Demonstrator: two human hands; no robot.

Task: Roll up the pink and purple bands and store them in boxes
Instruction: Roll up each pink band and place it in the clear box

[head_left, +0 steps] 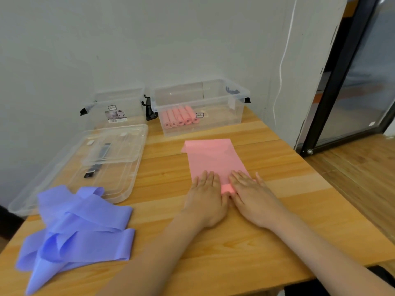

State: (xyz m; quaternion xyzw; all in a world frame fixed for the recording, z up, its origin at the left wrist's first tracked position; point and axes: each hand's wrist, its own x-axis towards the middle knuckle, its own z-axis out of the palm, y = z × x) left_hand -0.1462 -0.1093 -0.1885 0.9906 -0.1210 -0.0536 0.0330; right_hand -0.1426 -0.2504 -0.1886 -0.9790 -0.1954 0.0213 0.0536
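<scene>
The pink band [215,159] lies flat on the tabletop [267,221], its near end rolled under the left hand [206,195] and right hand [253,196], both pressing with fingers spread straight. Rolling with even pressure should keep the edges aligned. The roll [227,188] is mostly hidden beneath the palms.
</scene>
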